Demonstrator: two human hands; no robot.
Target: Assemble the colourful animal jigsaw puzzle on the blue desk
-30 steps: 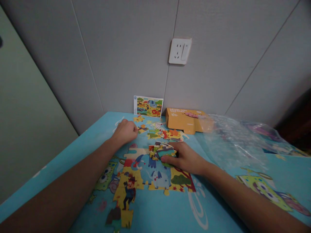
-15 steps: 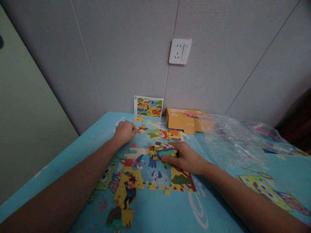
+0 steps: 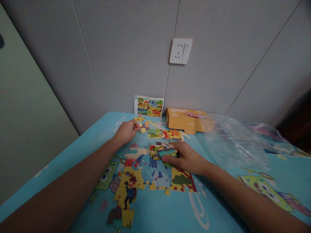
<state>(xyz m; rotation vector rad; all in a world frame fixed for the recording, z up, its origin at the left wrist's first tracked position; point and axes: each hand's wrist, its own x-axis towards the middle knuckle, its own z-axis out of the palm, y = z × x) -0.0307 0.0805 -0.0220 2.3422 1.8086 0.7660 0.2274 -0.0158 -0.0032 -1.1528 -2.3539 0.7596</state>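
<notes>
Between the thumb and fingertips of my left hand [image 3: 127,131] is a small puzzle piece [image 3: 143,128], tilted up at the far side of the table. My right hand [image 3: 186,157] grips a stack of several puzzle pieces [image 3: 162,151] and holds it over the upper part of the joined puzzle [image 3: 155,171]. That puzzle shows blue elephants, a green bush and a figure in a hat; its left side runs down towards me. Loose puzzle pieces [image 3: 172,134] lie beyond my right hand, and one yellow piece [image 3: 139,119] lies just past my left fingertips.
A picture card [image 3: 149,106] leans on the wall behind the pieces. Beside it sits an orange box [image 3: 182,119], with crumpled clear plastic [image 3: 233,139] to its right. The blue cartoon tablecloth [image 3: 155,213] covers the table. A socket [image 3: 181,51] is on the wall.
My left hand has moved slightly right and raised the puzzle piece from lying low to a tilted stand. My right hand stays put with its stack.
</notes>
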